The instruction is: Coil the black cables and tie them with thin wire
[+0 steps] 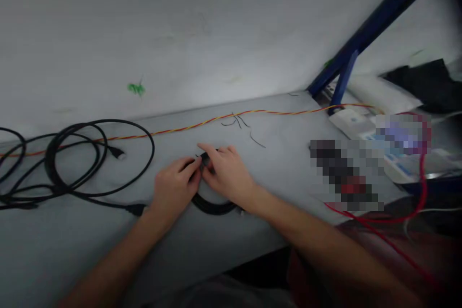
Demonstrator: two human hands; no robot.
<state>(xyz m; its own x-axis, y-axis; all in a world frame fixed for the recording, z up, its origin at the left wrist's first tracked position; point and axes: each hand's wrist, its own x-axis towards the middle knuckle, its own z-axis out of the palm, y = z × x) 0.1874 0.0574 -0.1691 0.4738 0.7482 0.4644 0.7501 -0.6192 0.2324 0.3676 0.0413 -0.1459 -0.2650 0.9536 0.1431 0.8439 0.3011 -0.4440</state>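
Observation:
A coiled black cable (214,208) lies on the grey table in front of me, both hands at its far side. My left hand (178,183) is closed, its thumb and fingers pinching the coil's far part, where a thin dark tie end seems to stick out. My right hand (227,173) is closed on the same part from the right, its index finger stretched over the top. Most of the gripped part is hidden behind my fingers. A light connector tip (241,212) shows under my right wrist.
Loose loops of black cable (151,147) with plugs lie at the left. A twisted red-yellow wire (187,128) runs along the wall. Several short dark ties (257,141) lie beyond my hands. At the right are a blue metal frame (375,17), a red cable (423,178) and blurred-out items.

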